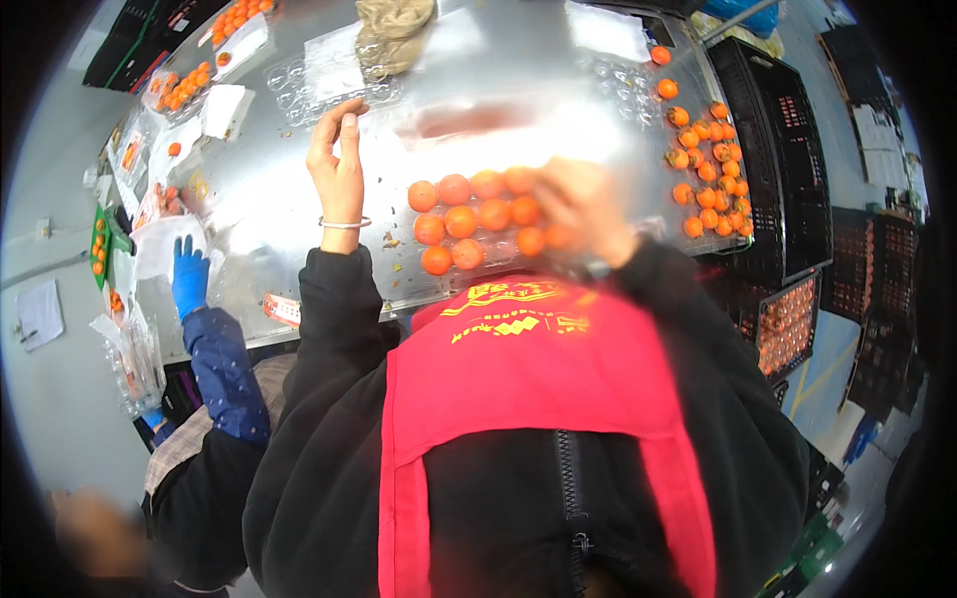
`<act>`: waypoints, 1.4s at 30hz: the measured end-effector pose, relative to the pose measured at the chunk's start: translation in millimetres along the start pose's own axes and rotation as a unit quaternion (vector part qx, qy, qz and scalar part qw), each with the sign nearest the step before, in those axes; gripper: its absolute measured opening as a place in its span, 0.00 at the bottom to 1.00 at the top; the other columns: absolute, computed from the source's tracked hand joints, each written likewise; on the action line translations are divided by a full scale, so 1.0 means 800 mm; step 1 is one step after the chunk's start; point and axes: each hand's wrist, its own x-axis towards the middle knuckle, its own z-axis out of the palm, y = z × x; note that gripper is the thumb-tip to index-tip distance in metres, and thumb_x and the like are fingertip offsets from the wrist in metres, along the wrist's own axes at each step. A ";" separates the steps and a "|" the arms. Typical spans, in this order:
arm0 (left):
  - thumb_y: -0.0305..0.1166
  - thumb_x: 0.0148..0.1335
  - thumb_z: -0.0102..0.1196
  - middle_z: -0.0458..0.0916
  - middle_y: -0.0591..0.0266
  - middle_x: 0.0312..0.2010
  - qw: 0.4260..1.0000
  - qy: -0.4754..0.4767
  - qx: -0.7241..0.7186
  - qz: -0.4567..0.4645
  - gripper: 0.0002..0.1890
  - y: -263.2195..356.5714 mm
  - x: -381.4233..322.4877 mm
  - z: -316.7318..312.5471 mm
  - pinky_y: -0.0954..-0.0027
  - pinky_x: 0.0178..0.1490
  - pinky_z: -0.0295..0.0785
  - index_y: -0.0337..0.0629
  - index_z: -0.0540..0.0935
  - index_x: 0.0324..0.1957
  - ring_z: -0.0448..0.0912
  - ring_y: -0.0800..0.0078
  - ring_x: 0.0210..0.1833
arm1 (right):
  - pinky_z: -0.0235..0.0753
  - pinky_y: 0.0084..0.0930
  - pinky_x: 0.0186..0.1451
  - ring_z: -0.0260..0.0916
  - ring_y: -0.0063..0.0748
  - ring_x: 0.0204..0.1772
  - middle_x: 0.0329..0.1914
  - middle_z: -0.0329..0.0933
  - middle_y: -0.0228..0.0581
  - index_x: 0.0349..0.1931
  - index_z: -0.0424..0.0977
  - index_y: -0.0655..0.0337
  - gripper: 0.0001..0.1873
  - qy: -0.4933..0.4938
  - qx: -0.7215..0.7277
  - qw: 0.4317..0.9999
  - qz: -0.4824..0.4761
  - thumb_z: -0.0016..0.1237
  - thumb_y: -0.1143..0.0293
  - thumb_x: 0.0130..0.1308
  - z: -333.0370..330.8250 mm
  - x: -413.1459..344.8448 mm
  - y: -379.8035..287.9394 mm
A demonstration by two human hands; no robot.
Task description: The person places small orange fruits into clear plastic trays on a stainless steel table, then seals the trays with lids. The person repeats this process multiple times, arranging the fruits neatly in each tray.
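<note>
On the metal table (284,217) before me, several orange persimmons (460,221) sit in rows in a clear plastic tray (502,248). My right hand (579,205), blurred, is at the right end of these rows, over or touching the fruit there; whether its fingers hold one cannot be told. My left hand (336,149) is raised to the left of and beyond the tray, fingers apart and holding nothing. Just past its fingertips lie empty clear molded trays (288,93) with white sheets and a brown cloth (392,34).
Loose persimmons (706,172) gather at the table's right edge, beside black plastic crates (774,149). More clear molded trays (617,90) lie at the back right. At the left, a co-worker's blue-gloved hand (191,276) rests near white sheets and packed fruit (183,88).
</note>
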 end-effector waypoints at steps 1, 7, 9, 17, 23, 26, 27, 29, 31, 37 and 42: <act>0.27 0.76 0.53 0.87 0.58 0.48 1.000 0.006 0.004 0.026 0.11 0.008 -0.008 0.003 0.69 0.61 0.73 0.34 0.85 0.52 0.82 0.71 0.53 | 0.78 0.35 0.43 0.79 0.36 0.37 0.37 0.79 0.37 0.41 0.80 0.58 0.08 -0.035 0.011 0.998 -0.054 0.60 0.73 0.60 0.006 -0.003 -0.008; 0.20 0.72 0.47 0.75 0.59 0.38 0.958 0.284 0.037 0.011 0.02 0.048 -0.082 0.004 0.68 0.49 0.72 0.34 0.74 0.43 0.73 0.71 0.41 | 0.76 0.38 0.64 0.77 0.45 0.63 0.59 0.79 0.49 0.55 0.78 0.59 0.16 -0.296 0.063 0.941 0.151 0.45 0.68 0.71 0.055 -0.049 -0.019; 0.24 0.74 0.46 0.74 0.57 0.35 0.975 0.218 0.023 0.019 0.03 0.056 -0.129 0.006 0.69 0.43 0.70 0.36 0.70 0.46 0.71 0.71 0.35 | 0.72 0.38 0.71 0.73 0.50 0.69 0.67 0.75 0.54 0.65 0.73 0.58 0.21 -0.281 0.100 0.929 0.220 0.37 0.67 0.77 0.071 -0.054 -0.021; 0.22 0.72 0.45 0.76 0.58 0.35 0.976 0.176 0.089 -0.095 0.05 0.042 -0.219 -0.015 0.65 0.46 0.72 0.35 0.74 0.45 0.74 0.71 0.37 | 0.77 0.48 0.51 0.79 0.57 0.52 0.43 0.81 0.52 0.45 0.78 0.61 0.14 -0.094 0.006 0.995 0.043 0.58 0.69 0.59 0.041 -0.025 -0.035; 0.21 0.71 0.50 0.84 0.52 0.53 0.956 -0.154 0.198 0.151 0.16 0.053 -0.166 0.006 0.58 0.64 0.72 0.36 0.82 0.58 0.79 0.50 0.59 | 0.76 0.27 0.57 0.78 0.28 0.54 0.49 0.82 0.39 0.50 0.80 0.67 0.18 -0.195 0.363 0.896 0.167 0.62 0.64 0.66 -0.018 -0.010 -0.018; 0.27 0.73 0.49 0.82 0.51 0.59 0.938 -0.133 0.267 0.179 0.18 0.030 -0.123 0.035 0.55 0.70 0.66 0.38 0.81 0.62 0.75 0.50 0.66 | 0.73 0.23 0.57 0.76 0.21 0.54 0.52 0.82 0.36 0.50 0.80 0.63 0.15 -0.040 0.545 0.797 0.257 0.50 0.62 0.73 -0.061 -0.057 0.045; 0.29 0.73 0.49 0.82 0.50 0.59 0.933 -0.154 0.278 0.170 0.19 0.022 -0.115 0.039 0.55 0.71 0.65 0.38 0.80 0.62 0.75 0.50 0.66 | 0.73 0.23 0.56 0.75 0.21 0.54 0.53 0.81 0.34 0.51 0.80 0.61 0.15 0.065 0.558 0.782 0.271 0.51 0.60 0.74 -0.070 -0.077 0.077; 0.33 0.74 0.47 0.82 0.50 0.59 0.912 -0.221 0.330 0.101 0.20 0.006 -0.104 0.042 0.54 0.72 0.63 0.39 0.80 0.63 0.74 0.50 0.67 | 0.73 0.23 0.52 0.73 0.21 0.50 0.51 0.80 0.30 0.54 0.79 0.58 0.17 0.251 0.606 0.688 0.310 0.53 0.56 0.76 -0.088 -0.121 0.155; 0.36 0.75 0.45 0.81 0.50 0.61 0.926 -0.251 0.273 0.061 0.20 -0.008 -0.094 0.039 0.51 0.72 0.63 0.41 0.81 0.63 0.74 0.51 0.66 | 0.74 0.22 0.48 0.72 0.25 0.43 0.43 0.76 0.29 0.52 0.77 0.55 0.15 0.297 0.568 0.633 0.436 0.52 0.55 0.78 -0.115 -0.176 0.230; 0.40 0.76 0.44 0.81 0.55 0.61 0.938 -0.256 0.233 0.018 0.20 -0.022 -0.093 0.043 0.48 0.73 0.60 0.46 0.82 0.62 0.74 0.54 0.67 | 0.82 0.26 0.41 0.76 0.32 0.37 0.40 0.77 0.36 0.53 0.75 0.61 0.15 0.468 0.410 0.563 0.544 0.58 0.64 0.74 -0.153 -0.256 0.371; 0.41 0.76 0.44 0.83 0.59 0.59 0.931 -0.255 0.257 0.055 0.20 -0.017 -0.091 0.050 0.48 0.72 0.62 0.50 0.83 0.61 0.75 0.55 0.66 | 0.67 0.26 0.26 0.68 0.23 0.31 0.39 0.77 0.35 0.52 0.74 0.65 0.17 0.452 0.217 0.647 0.574 0.61 0.69 0.67 -0.129 -0.217 0.366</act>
